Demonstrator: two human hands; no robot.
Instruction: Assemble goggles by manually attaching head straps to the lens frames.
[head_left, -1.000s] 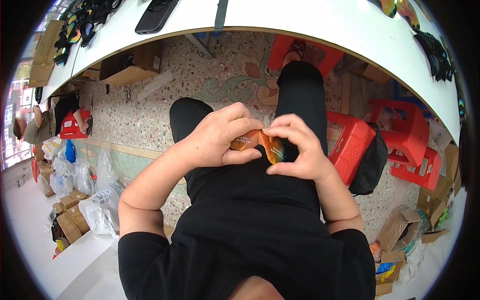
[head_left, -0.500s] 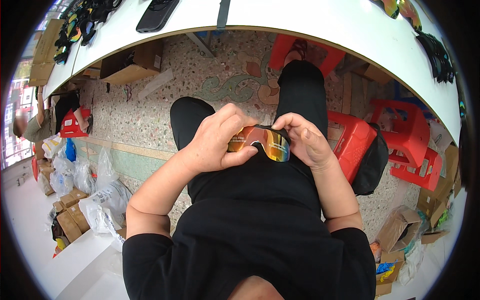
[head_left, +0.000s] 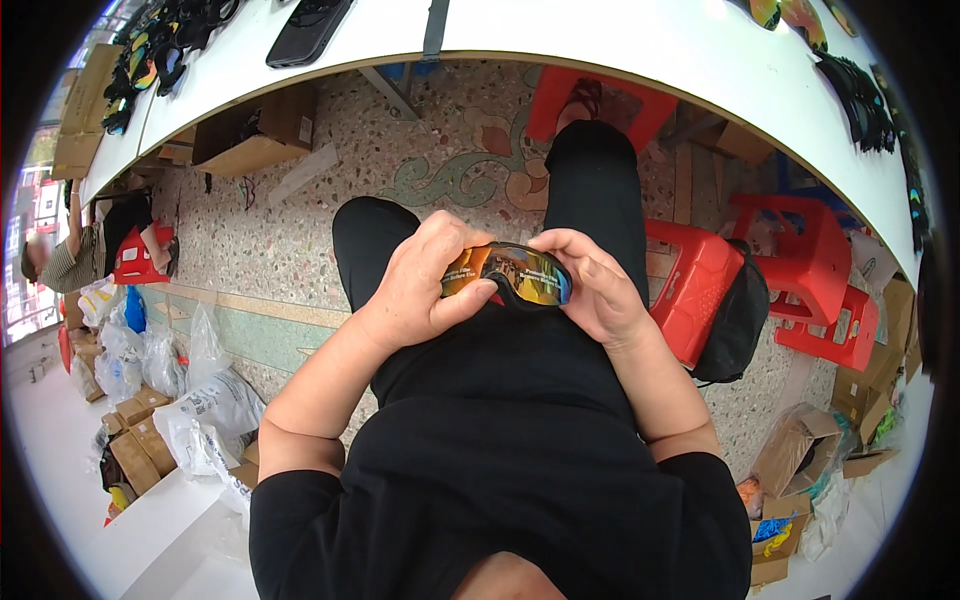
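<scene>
Above my lap I hold a pair of shield sunglasses [head_left: 530, 274] between both hands. Its single wide lens is mirrored orange, yellow and green with pale print, and dark frame runs along its upper edge and round the nose notch. My left hand [head_left: 412, 282] grips the left end, thumb across the lower front and fingers over the top. Around the right end my right hand [head_left: 600, 287] is closed, its index finger along the upper corner and the other fingers curled. Both ends of the sunglasses are partly hidden by my fingers.
A white table [head_left: 600, 40] curves across the far side, carrying a black phone [head_left: 312, 32], dark frame parts [head_left: 855, 95] and mirrored eyewear [head_left: 150, 60]. Red stools [head_left: 685, 290] stand to my right. Cartons [head_left: 255, 132] and plastic bags [head_left: 210, 400] lie about. Another person [head_left: 85, 250] sits far left.
The sunglasses have tilted and shifted slightly left with both hands. The lens now reflects differently, and dark frame shows round the nose notch where a pale gap showed before.
</scene>
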